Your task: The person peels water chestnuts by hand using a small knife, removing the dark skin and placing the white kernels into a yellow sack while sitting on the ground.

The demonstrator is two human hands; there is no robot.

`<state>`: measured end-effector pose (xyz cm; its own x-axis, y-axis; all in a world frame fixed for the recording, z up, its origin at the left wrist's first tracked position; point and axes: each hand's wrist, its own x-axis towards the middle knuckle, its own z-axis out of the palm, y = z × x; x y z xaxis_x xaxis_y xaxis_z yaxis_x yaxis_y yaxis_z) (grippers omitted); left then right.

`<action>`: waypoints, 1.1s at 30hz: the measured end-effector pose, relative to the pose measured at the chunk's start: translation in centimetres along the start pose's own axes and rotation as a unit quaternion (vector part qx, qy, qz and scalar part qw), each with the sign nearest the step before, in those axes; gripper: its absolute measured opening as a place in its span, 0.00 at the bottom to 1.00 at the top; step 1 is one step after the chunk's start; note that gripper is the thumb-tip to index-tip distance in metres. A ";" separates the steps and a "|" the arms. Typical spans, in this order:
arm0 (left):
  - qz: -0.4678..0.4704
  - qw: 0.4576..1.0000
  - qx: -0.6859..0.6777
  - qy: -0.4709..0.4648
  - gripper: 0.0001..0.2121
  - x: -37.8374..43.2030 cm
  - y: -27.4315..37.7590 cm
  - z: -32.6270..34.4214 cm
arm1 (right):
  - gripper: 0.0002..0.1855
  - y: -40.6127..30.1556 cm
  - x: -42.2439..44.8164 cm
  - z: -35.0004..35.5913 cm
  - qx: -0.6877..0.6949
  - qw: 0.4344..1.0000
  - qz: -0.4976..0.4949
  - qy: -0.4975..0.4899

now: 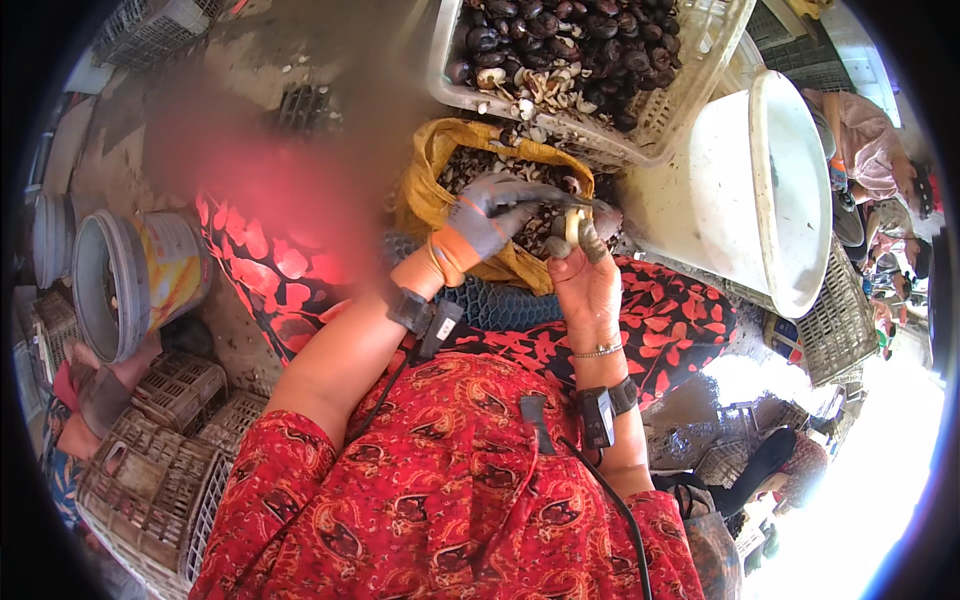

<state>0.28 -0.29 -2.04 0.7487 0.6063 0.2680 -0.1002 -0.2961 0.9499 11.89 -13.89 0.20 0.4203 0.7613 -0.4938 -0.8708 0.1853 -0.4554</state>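
Note:
My left hand (491, 214), in a grey and orange glove, is closed around what looks like a thin dark blade, partly hidden by its fingers. Its tip end points at my right hand (581, 244), whose fingertips wear dark covers and pinch a pale, peeled piece (574, 226). Both hands are above an open yellow woven sack (429, 176) holding dark and whitish peelings (469, 165). Beyond the sack, a whitish plastic crate (551, 124) holds many dark brown, round nuts or corms (600, 28) and some pale scraps.
A large white tub (716, 195) stands close on the right. Plastic buckets (112, 285) and slatted crates (142, 487) stand at the left. Another person's arm and hand (82, 405) show at far left; several people are seated at right. A red blur covers part of the upper left.

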 end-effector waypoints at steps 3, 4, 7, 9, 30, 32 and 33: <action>0.062 0.996 0.055 -0.020 0.12 0.0 1.0 0.1 | 0.10 0.7 -0.4 0.0 -0.045 0.999 -0.023 0.001; -0.003 1.000 0.014 -0.005 0.12 0.0 -0.1 -0.1 | 0.11 0.6 -0.3 0.4 -0.053 0.998 -0.033 -0.012; -0.100 0.990 -0.101 0.026 0.12 0.1 0.1 -0.3 | 0.13 0.3 -0.1 0.6 -0.067 0.995 -0.058 -0.034; 0.059 0.997 0.043 -0.022 0.11 0.6 1.9 -0.1 | 0.14 0.4 -0.1 0.5 0.036 0.999 -0.028 0.000; -0.053 0.998 0.000 0.019 0.12 0.3 -1.9 -1.2 | 0.08 0.3 -0.3 0.6 -0.241 0.959 -0.141 0.058; -0.008 0.999 0.048 -0.012 0.12 0.8 1.0 -0.5 | 0.08 0.3 -0.2 0.0 -0.228 0.959 -0.152 0.067; 0.036 0.994 0.100 -0.037 0.11 0.8 1.9 -0.4 | 0.08 0.6 -0.1 -0.3 -0.217 0.960 -0.159 0.072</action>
<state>0.44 -0.09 0.03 0.7914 0.5239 0.3151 -0.0298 -0.4817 0.8758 11.41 -14.05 -0.28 0.7048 0.6099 -0.3622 -0.5178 0.0933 -0.8504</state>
